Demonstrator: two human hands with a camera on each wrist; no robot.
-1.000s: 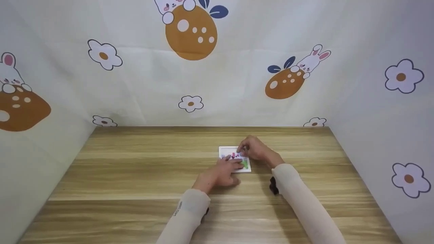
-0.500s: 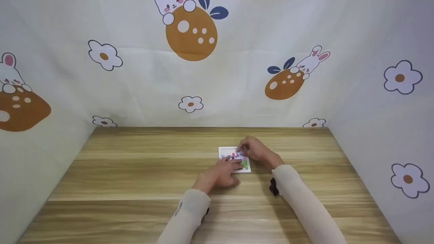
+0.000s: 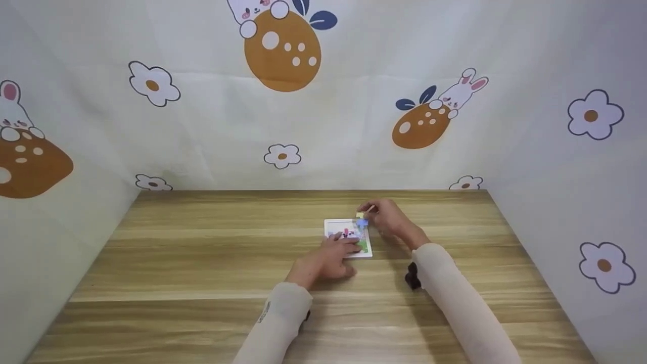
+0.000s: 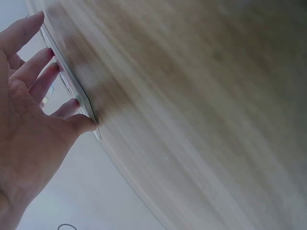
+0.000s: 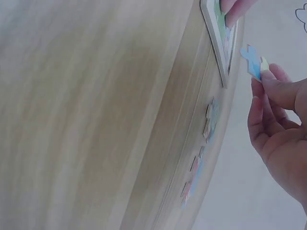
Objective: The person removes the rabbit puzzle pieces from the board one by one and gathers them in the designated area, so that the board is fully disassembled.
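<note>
Sleeves (image 3: 275,321): pale, both angled inward from the near side of the wood-grain surface (image 3: 177,283).
Left hand (image 3: 333,257): palm down from the near left, fingers spread across the picture, thumb apart on the near side.
Puzzle board (image 3: 360,255): flat on the surface, white-rimmed, partly covered by the left hand; likely light and apt to slide, so a steadying press on face or rim should suit it.
Loose pieces (image 5: 211,120): on the surface near the board in the right wrist view.
Right hand (image 3: 390,218): raised by the board's far right corner, forearm slanting from the near right, thumb and fingers pinching the blue piece.
Blue piece (image 5: 252,60): off the surface, gripped near its yellowish part, knobbed end free; probably thin, stiff and very light, its tabs bendable, best taken by the edges.
Backdrop (image 3: 202,121): printed cloth behind everything.
</note>
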